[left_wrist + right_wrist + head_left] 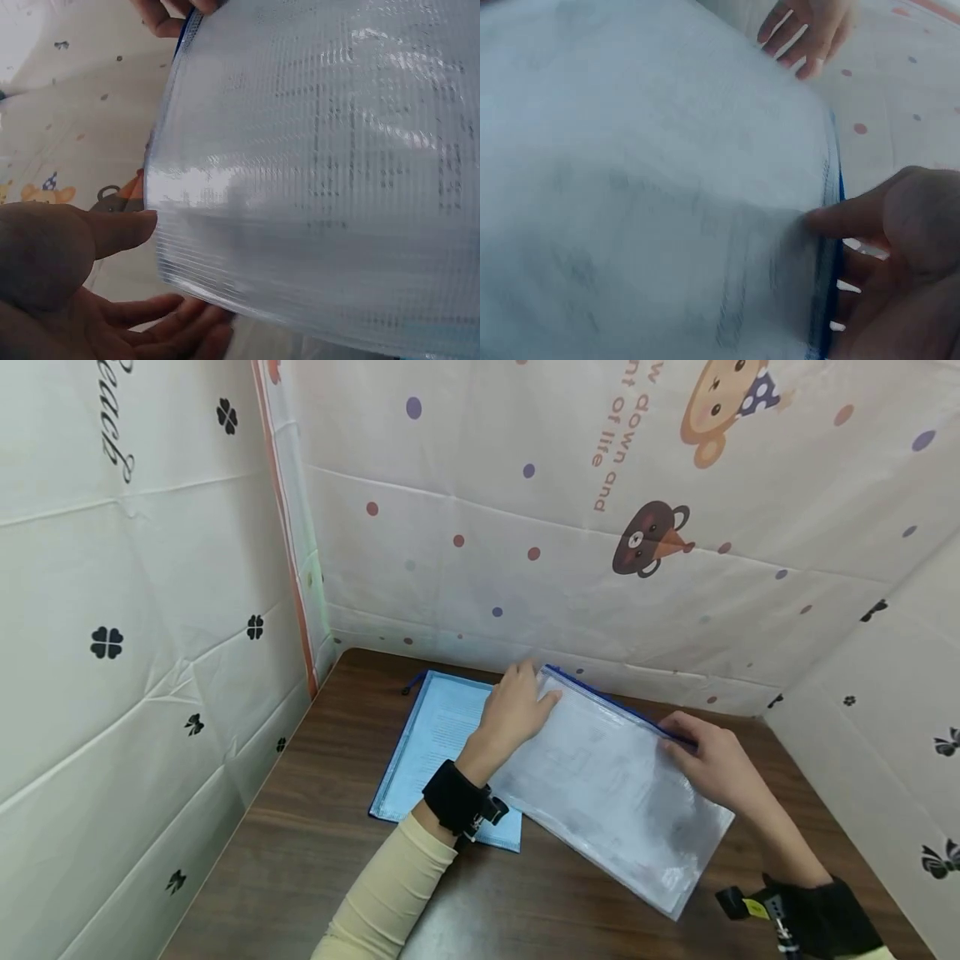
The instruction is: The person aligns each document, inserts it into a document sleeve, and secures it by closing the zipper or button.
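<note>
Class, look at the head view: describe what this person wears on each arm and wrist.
The left hand is bare; behind it a black wrist strap carries a small black device, then a cream long sleeve. The right hand is bare too; its black wrist band bears a mount with a yellow tag.

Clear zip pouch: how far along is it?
Papers already sit inside the clear zip pouch, which lies partly over a blue folder on the table. In hand: the left hand holds its far corner, the right hand pinches the blue zip edge. Whether it is zipped is unclear.
</note>
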